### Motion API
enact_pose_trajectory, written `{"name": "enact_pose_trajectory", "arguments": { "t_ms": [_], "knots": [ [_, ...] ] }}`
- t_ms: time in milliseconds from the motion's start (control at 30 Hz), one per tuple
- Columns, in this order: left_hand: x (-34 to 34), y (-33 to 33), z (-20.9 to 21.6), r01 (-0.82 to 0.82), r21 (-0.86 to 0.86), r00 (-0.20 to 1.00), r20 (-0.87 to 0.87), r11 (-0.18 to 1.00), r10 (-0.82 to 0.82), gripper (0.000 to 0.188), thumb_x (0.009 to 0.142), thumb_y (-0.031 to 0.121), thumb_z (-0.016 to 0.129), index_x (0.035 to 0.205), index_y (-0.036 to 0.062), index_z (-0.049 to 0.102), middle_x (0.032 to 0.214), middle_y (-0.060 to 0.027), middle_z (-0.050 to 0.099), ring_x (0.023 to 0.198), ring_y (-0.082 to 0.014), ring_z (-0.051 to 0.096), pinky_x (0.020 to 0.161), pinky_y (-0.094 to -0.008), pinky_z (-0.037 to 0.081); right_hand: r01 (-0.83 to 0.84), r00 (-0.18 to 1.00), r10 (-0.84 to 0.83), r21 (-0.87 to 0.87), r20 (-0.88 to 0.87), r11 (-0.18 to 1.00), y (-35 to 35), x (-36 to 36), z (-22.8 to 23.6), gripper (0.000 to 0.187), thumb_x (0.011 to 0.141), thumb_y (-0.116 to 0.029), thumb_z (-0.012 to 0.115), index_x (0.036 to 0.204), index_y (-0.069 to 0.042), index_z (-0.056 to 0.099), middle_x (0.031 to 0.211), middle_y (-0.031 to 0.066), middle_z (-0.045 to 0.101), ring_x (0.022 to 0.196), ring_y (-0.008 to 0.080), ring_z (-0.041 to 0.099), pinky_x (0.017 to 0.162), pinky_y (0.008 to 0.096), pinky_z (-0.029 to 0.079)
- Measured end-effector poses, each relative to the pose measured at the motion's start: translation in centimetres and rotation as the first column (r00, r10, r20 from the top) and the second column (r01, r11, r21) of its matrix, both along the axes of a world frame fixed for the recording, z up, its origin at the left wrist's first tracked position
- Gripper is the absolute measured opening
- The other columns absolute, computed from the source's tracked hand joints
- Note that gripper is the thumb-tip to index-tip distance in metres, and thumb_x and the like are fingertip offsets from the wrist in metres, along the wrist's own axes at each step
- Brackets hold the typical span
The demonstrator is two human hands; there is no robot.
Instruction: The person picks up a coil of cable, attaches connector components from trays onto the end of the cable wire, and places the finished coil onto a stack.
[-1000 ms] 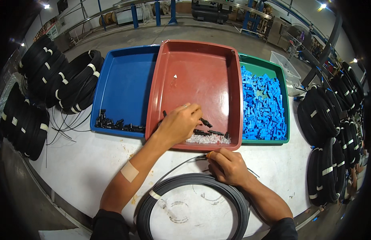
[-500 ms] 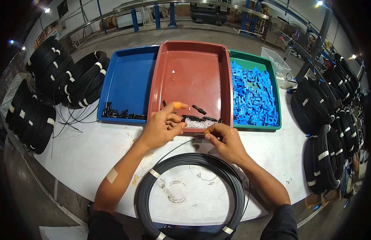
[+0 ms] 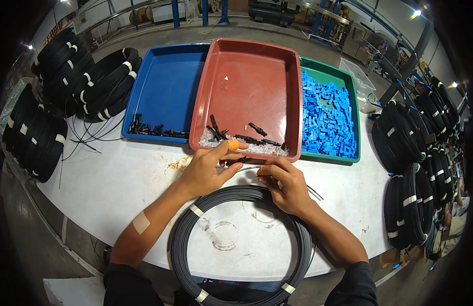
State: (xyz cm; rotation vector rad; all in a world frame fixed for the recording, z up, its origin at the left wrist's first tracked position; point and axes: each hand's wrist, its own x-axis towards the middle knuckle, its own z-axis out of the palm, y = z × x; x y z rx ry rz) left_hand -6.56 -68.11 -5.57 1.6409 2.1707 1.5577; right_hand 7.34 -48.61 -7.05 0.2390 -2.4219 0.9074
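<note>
My left hand (image 3: 210, 167) is at the near rim of the red tray (image 3: 203, 97), an orange cover on one finger. Its thumb and fingers close on a small black connector (image 3: 239, 161). To its right, my right hand (image 3: 287, 186) pinches a thin black cable (image 3: 249, 169), and an orange cover shows at its fingertips. Two thin cable ends (image 3: 315, 192) stick out past the right hand. Below both hands a coil of black cable (image 3: 181, 239), bound with pale tape, lies at the table's near edge. Fingers partly hide the cable between the hands.
Black connectors (image 3: 250, 139) and small clear pieces (image 3: 267, 150) lie in the red tray. A blue tray (image 3: 167, 86) with black parts stands left, a green tray (image 3: 324, 66) of blue clips right. Taped cable coils (image 3: 106, 84) flank the white table (image 3: 119, 173) on both sides.
My left hand has drawn back from over the red tray toward me, now with a black connector in its fingers. The right hand has shifted slightly down and left. The view has tilted a little.
</note>
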Motion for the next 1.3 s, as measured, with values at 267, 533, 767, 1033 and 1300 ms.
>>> {"name": "enact_pose_trajectory", "arguments": {
  "t_ms": [267,533,767,1033,1300],
  "knots": [
    [-0.6,-0.4,-0.8,0.082,-0.007,0.979,-0.189,0.997,-0.082,0.031,0.092,0.004,0.071,0.120,-0.0011,0.059,0.114,-0.0164,0.073,0.105,-0.0280,0.074,0.087,-0.0350,0.061,-0.059,0.995,0.057,-0.016,-0.082,0.998,0.1,-0.1,0.1,0.017,0.086,0.005,0.069,0.102,-0.002,0.068,0.092,0.0120,0.065,0.073,0.0276,0.064,0.064,0.0363,0.051],
    [0.5,0.0,-0.4,0.113,0.028,0.993,-0.043,0.993,-0.112,0.022,0.093,0.003,0.069,0.112,-0.0027,0.060,0.109,-0.0175,0.073,0.099,-0.0277,0.075,0.086,-0.0360,0.060,0.001,0.999,-0.005,-0.105,-0.046,0.994,0.0,-0.1,0.7,0.018,0.086,0.008,0.070,0.102,0.000,0.070,0.093,0.0091,0.071,0.070,0.0130,0.061,0.061,0.0263,0.048],
    [0.9,-0.1,0.2,0.097,-0.041,0.992,-0.075,0.994,-0.100,0.022,0.087,0.005,0.072,0.107,-0.0030,0.065,0.102,-0.0159,0.073,0.092,-0.0279,0.073,0.081,-0.0357,0.056,-0.021,0.998,0.033,-0.230,0.048,0.973,0.3,-0.2,1.1,0.012,0.084,-0.001,0.078,0.094,-0.001,0.073,0.088,0.0069,0.072,0.069,0.0110,0.062,0.057,0.0243,0.045],
    [1.2,0.4,-0.1,0.094,-0.010,0.991,-0.091,0.996,-0.094,0.022,0.087,0.004,0.071,0.108,-0.0029,0.066,0.102,-0.0156,0.073,0.091,-0.0282,0.073,0.081,-0.0364,0.056,0.015,1.000,-0.010,-0.248,0.020,0.969,0.3,-0.4,1.0,0.013,0.078,-0.003,0.084,0.086,0.000,0.074,0.078,0.0069,0.071,0.056,0.0086,0.055,0.050,0.0245,0.040],
    [1.6,1.0,-0.2,0.057,0.076,0.983,-0.179,0.995,-0.043,0.025,0.081,0.003,0.081,0.103,-0.0019,0.071,0.094,-0.0123,0.074,0.078,-0.0241,0.069,0.068,-0.0329,0.054,0.057,0.989,0.014,-0.466,0.146,0.883,0.0,-0.3,0.8,0.009,0.082,-0.004,0.083,0.086,0.000,0.076,0.080,0.0045,0.073,0.060,0.0049,0.056,0.053,0.0232,0.043]
  ]
}}
